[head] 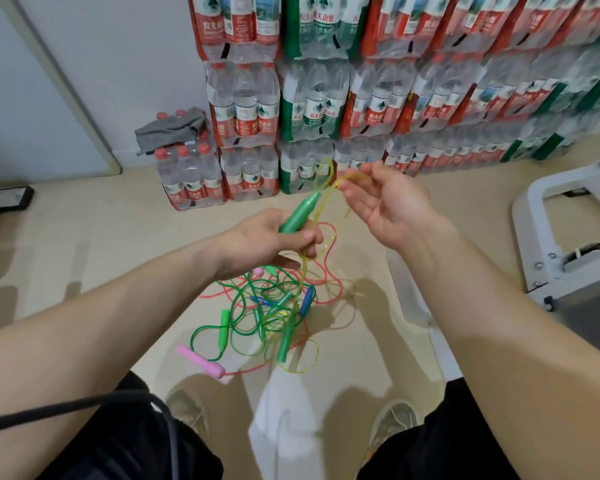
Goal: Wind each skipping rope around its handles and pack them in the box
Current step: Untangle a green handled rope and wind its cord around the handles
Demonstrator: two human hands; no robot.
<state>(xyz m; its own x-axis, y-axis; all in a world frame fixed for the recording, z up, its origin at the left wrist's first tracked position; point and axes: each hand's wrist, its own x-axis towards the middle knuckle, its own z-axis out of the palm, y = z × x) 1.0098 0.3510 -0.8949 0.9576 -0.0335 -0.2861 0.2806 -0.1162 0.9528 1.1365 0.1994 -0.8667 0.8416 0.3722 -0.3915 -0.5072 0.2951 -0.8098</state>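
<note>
Left hand [271,241] is gripping green handle [298,215], fingers curled round it; right hand [390,206], just beside, is lying open, palm upward, yellow rope [332,192] crossing its fingertips.

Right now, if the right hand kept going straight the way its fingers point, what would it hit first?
The yellow rope looped at the right hand's fingertips; beyond it, probably the water bottle packs, though depth is unclear.

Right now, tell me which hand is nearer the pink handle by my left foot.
Left. The left hand, gripping a green handle, is above and right of the pink handle; the right hand is farther right and higher.
</note>
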